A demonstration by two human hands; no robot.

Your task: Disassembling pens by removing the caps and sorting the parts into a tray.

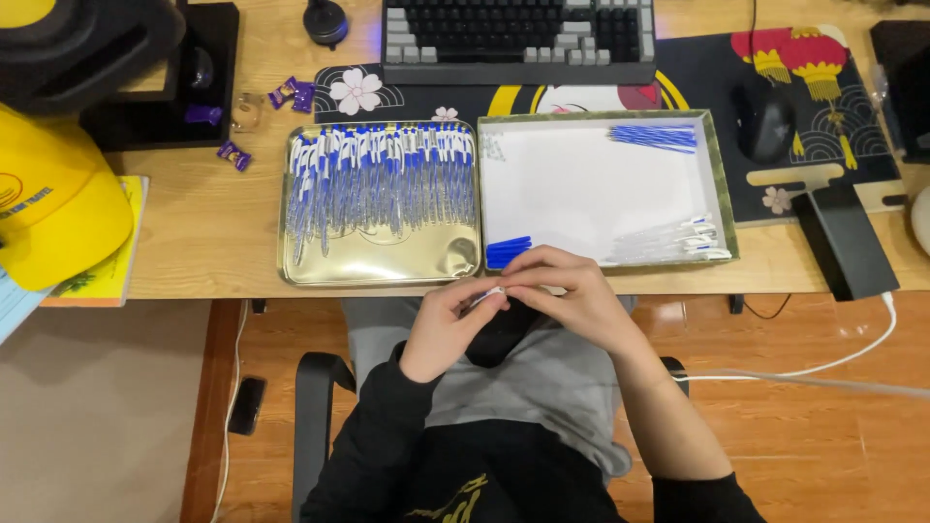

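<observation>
Both hands meeting over the lap, just below the desk edge (pixel 213 276): left hand (pixel 441 329) and right hand (pixel 572 295) pinched narrowly around one small pen part (pixel 487 293), white-tipped, mostly hidden between the fingertips. Whether one piece or two, cannot tell. Best kept low and close, wrists steady, fingertips near the joint so the pieces stay in line; press straight, not at an angle. Behind the hands, white tray (pixel 722 194) with blue refills (pixel 654 136) at the far edge, clear barrels (pixel 668 242) at the near right, blue caps (pixel 508 251) near the left corner. Beside it, gold tray (pixel 380 266) with finished pens (pixel 383 179) in a row. Keyboard (pixel 518 39) and mouse (pixel 763 121) further back.
</observation>
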